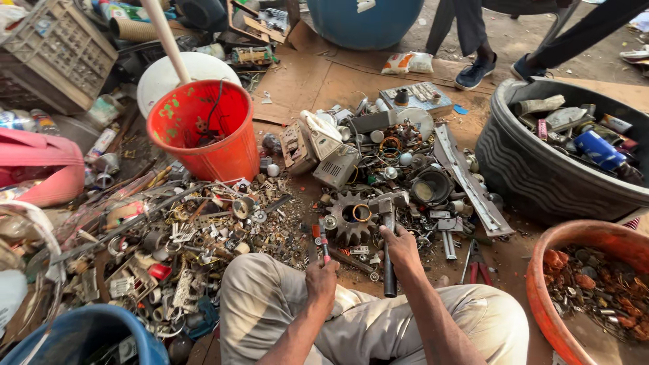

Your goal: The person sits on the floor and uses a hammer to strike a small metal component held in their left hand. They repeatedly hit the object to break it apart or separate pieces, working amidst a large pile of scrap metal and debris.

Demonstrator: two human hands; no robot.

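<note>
My right hand (pixel 400 249) grips the black handle of a metal hammer (pixel 387 216), whose head rests beside a large rusty gear wheel (pixel 351 217). My left hand (pixel 322 276) holds a screwdriver with a red handle (pixel 324 245), its tip pointing up toward the gear. Both hands rest above my knees, which are in light trousers. Around the gear lies a heap of scrap metal parts.
A red bucket (pixel 206 128) stands to the back left, a black tyre tub (pixel 541 176) of scrap at right, an orange basin (pixel 588 236) of rusty bits at near right, a blue tub (pixel 81 331) at near left. Red pliers (pixel 477 263) lie on the ground. Another person's legs (pixel 473 40) stand behind.
</note>
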